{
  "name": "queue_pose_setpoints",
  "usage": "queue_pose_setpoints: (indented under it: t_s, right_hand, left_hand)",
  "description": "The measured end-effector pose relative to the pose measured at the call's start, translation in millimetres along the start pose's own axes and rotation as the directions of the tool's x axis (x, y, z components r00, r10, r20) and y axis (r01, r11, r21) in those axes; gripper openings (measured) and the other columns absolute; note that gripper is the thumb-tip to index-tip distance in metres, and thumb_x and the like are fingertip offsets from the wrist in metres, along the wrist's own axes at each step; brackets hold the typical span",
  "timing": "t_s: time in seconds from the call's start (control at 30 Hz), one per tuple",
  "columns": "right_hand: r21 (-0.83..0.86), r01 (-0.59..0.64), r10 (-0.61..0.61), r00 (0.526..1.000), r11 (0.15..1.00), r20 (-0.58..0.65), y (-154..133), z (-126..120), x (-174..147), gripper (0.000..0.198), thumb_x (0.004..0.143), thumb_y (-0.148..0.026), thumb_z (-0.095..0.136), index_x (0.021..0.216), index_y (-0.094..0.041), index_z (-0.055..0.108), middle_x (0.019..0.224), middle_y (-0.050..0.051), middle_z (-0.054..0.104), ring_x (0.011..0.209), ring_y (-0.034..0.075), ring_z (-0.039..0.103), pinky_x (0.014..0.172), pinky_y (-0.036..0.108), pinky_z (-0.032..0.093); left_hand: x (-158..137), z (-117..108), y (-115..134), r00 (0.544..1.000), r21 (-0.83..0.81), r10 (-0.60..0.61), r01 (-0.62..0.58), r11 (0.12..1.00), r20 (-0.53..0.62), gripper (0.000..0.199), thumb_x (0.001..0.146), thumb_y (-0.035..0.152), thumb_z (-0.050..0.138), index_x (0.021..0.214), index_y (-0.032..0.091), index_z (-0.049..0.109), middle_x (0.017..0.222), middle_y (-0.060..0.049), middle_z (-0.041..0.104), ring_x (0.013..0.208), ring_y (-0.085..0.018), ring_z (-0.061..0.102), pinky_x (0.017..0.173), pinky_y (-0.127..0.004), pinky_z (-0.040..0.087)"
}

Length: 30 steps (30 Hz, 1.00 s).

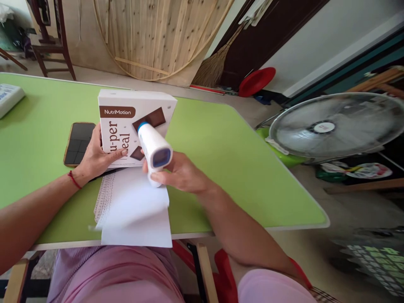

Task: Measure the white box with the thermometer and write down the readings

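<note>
The fingers [162, 177] of the right hand [184, 172] are closed around the handle of a white handheld device [154, 147], while the left hand [97, 155] is wrapped about the lower left side of a white box [145, 99], its thumb laid across the printed front. Nearest, softly folded pink cloth [126, 277] is seen below the rim of the green bench [217, 139]. Smooth white paper [137, 227] is spread on it, slightly overhanging the near edge, its left margin bordered by a patterned strip. Above the paper the device's rounded, plastic-looking barrel is held, with a blue ring at the far end and a small dark screen turned back; it is aimed at the box, though whether the two are touching cannot be told. The box is stood on the bench just beyond the paper, crisp-edged and cardboard-like, marked with brown lettering and dark bars. As judged from this, the box is in place and the device is lined up; no reading can be made out and no writing is seen on the top sheet, so how much is left cannot be settled. Left of the box, a flat, dark-faced phone [78, 143] is laid. Farther off, a round wire-guarded fan [323, 127], a bristly straw broom [214, 67] and a circular panel [164, 38] of knotty planks are seen.
</note>
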State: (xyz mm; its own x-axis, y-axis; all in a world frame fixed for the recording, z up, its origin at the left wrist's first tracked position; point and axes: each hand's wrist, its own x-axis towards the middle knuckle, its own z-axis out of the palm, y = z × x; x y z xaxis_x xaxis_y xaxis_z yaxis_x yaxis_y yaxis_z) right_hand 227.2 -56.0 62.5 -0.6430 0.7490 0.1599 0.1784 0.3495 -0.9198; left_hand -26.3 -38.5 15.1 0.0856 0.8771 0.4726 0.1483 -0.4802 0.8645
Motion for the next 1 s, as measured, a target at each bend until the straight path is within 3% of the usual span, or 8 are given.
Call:
queue_pose_setpoints:
  t_s: [0.13, 0.27, 0.5, 0.67, 0.73, 0.8, 0.9, 1.0]
  right_hand:
    - [-0.428, -0.026, 0.100, 0.984, 0.903, 0.151, -4.9, -45.4, -14.8, 0.056, 0.073, -0.024, 0.070, 0.129, -0.021, 0.069, 0.125, 0.008, 0.074, 0.108, 0.026, 0.071, 0.090, 0.035, 0.057]
    - [-0.737, -0.040, 0.209, 0.968, 0.675, 0.139, 2.1, -66.5, -19.6, 0.061, 0.070, -0.016, 0.065, 0.130, -0.024, 0.069, 0.121, 0.005, 0.076, 0.106, 0.025, 0.071, 0.090, 0.033, 0.055]
    - [-0.908, -0.134, 0.414, 0.909, 0.397, 0.047, 14.8, -66.5, -10.4, 0.052, 0.073, -0.010, 0.062, 0.123, -0.019, 0.071, 0.105, 0.009, 0.078, 0.098, 0.029, 0.071, 0.084, 0.035, 0.050]
    - [-0.959, -0.112, 0.324, 0.946, 0.261, -0.022, 10.9, -60.8, -15.4, 0.049, 0.078, -0.005, 0.059, 0.124, -0.015, 0.070, 0.108, 0.015, 0.077, 0.105, 0.032, 0.069, 0.090, 0.041, 0.048]
    - [-0.957, -0.116, 0.189, 0.980, 0.266, -0.067, 6.9, -50.1, -16.1, 0.036, 0.086, -0.006, 0.055, 0.114, -0.014, 0.075, 0.102, 0.015, 0.078, 0.099, 0.031, 0.070, 0.088, 0.044, 0.049]
    - [-0.934, -0.041, 0.014, 0.999, 0.355, -0.038, 3.9, -30.4, -13.0, 0.029, 0.096, -0.012, 0.050, 0.106, -0.016, 0.077, 0.099, 0.013, 0.078, 0.094, 0.028, 0.071, 0.087, 0.044, 0.053]
    - [-0.815, 0.289, -0.231, 0.953, 0.502, 0.196, 6.8, 10.9, -1.4, 0.031, 0.103, -0.016, 0.046, 0.118, -0.019, 0.073, 0.117, 0.010, 0.077, 0.108, 0.024, 0.069, 0.096, 0.045, 0.055]
    - [-0.793, 0.353, -0.269, 0.931, 0.496, 0.246, 19.7, 47.1, 12.2, 0.034, 0.102, -0.015, 0.048, 0.132, -0.015, 0.065, 0.130, 0.016, 0.069, 0.115, 0.027, 0.065, 0.097, 0.046, 0.056]
  left_hand:
    - [-4.1, -0.8, -1.9, 0.999, 0.081, -0.037, 0.039, 0.996, -0.034, 0.080, 0.073, 0.053, 0.091, 0.131, 0.020, 0.046, 0.124, -0.014, 0.063, 0.117, -0.035, 0.065, 0.092, -0.052, 0.062]
    - [-2.6, -2.6, -5.3, 0.998, 0.160, 0.044, -0.036, 0.986, -0.050, 0.084, 0.074, 0.057, 0.090, 0.135, 0.023, 0.042, 0.133, -0.015, 0.057, 0.121, -0.035, 0.063, 0.095, -0.050, 0.061]
    - [3.2, -5.4, -20.8, 0.987, 0.256, 0.143, -0.122, 0.959, -0.067, 0.093, 0.072, 0.069, 0.086, 0.140, 0.027, 0.037, 0.135, -0.014, 0.049, 0.127, -0.038, 0.056, 0.104, -0.057, 0.054]
    - [6.0, -4.6, -21.3, 0.988, 0.282, 0.139, -0.117, 0.952, -0.060, 0.095, 0.075, 0.076, 0.078, 0.143, 0.023, 0.039, 0.139, -0.016, 0.049, 0.132, -0.039, 0.053, 0.111, -0.057, 0.048]
    - [7.8, -4.3, -18.2, 0.989, 0.266, 0.141, -0.126, 0.956, -0.040, 0.089, 0.077, 0.076, 0.076, 0.140, 0.022, 0.043, 0.138, -0.016, 0.054, 0.133, -0.038, 0.053, 0.113, -0.056, 0.046]
    - [9.2, -4.4, -15.3, 0.988, 0.267, 0.154, -0.142, 0.953, -0.026, 0.081, 0.079, 0.074, 0.075, 0.134, 0.021, 0.048, 0.137, -0.015, 0.056, 0.133, -0.037, 0.053, 0.114, -0.055, 0.045]
    - [9.7, -5.3, -13.9, 0.987, 0.302, 0.154, -0.133, 0.944, -0.045, 0.076, 0.079, 0.069, 0.078, 0.130, 0.021, 0.049, 0.136, -0.015, 0.057, 0.129, -0.037, 0.055, 0.112, -0.056, 0.045]
    - [10.2, -6.0, -16.6, 0.986, 0.353, 0.143, -0.106, 0.930, -0.082, 0.079, 0.076, 0.058, 0.085, 0.134, 0.022, 0.046, 0.135, -0.014, 0.057, 0.126, -0.036, 0.056, 0.109, -0.055, 0.047]
